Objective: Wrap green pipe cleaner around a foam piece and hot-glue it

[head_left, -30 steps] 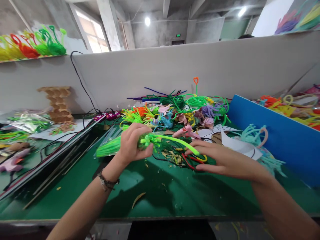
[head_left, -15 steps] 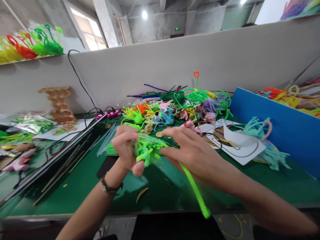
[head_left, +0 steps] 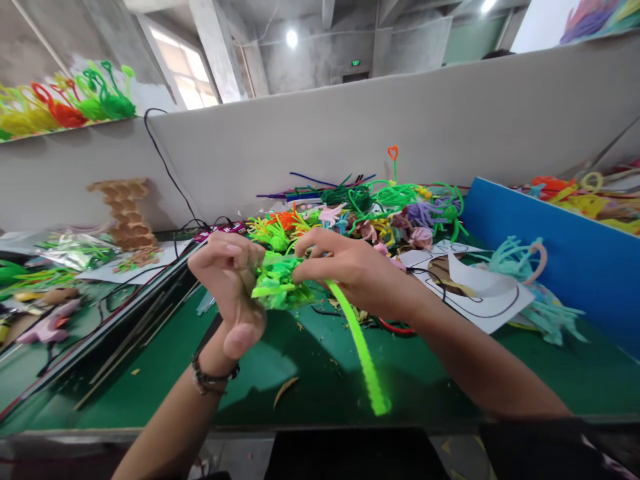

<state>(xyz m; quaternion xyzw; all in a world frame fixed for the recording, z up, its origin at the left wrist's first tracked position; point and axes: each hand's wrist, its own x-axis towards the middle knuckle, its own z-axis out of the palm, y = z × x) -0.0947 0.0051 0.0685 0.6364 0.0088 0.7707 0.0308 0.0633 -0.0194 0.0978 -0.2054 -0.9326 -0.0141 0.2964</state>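
Held up above the table is a clear plastic bag of green pipe cleaners (head_left: 281,279), their ends bunched toward me. My left hand (head_left: 231,283), with a cord bracelet at its wrist, is curled against the bag's left side, thumb sticking out low. My right hand (head_left: 357,270) is closed at the bag's right side, index finger and thumb touching it. From under this hand a long lime-green pipe cleaner (head_left: 361,347) hangs down toward the table's front edge; its upper end is hidden by the fingers.
Behind lies a heap of coloured pipe-cleaner pieces (head_left: 385,207). At right are white paper sheets (head_left: 493,303), a turquoise pipe-cleaner figure (head_left: 540,293) and a blue board (head_left: 550,243). Thin sticks (head_left: 135,340) and a pink figure (head_left: 50,323) lie left on the green table (head_left: 200,407).
Both hands and the bag have moved left and slightly up. My left hand has loosened and turned, and the lime-green pipe cleaner now hangs more steeply. A red loop shows behind it.
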